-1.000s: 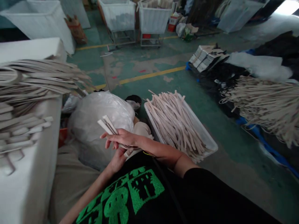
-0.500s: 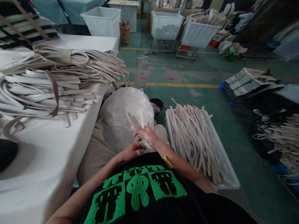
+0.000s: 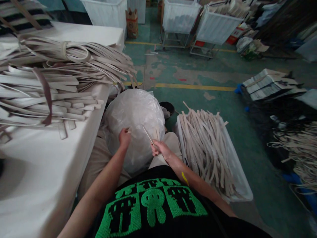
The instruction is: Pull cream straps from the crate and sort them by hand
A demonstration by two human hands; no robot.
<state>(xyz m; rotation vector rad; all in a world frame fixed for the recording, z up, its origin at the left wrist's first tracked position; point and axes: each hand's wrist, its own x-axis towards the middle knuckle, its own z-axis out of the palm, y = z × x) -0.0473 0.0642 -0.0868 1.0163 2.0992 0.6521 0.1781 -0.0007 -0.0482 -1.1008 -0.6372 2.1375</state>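
Your left hand (image 3: 124, 138) has parted from your right hand (image 3: 159, 148), going left over the bag (image 3: 135, 109); fingers curled, hold unclear. Right fingers pinched shut on strips (image 3: 148, 136) at the bag's right side; likely sole support now. Bag: contents unclear. Tub (image 3: 239, 172), right: heaped with loose strips (image 3: 205, 148).

the sack (image 3: 138, 107) looks like glossy, crinkled plastic — the strips (image 3: 203, 145) matt, the tray (image 3: 239, 177) smooth plastic.

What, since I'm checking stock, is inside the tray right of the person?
Long pale strips lie heaped in the tray, some ends poking past its rim. They cover most of the bottom, so anything underneath is hidden.
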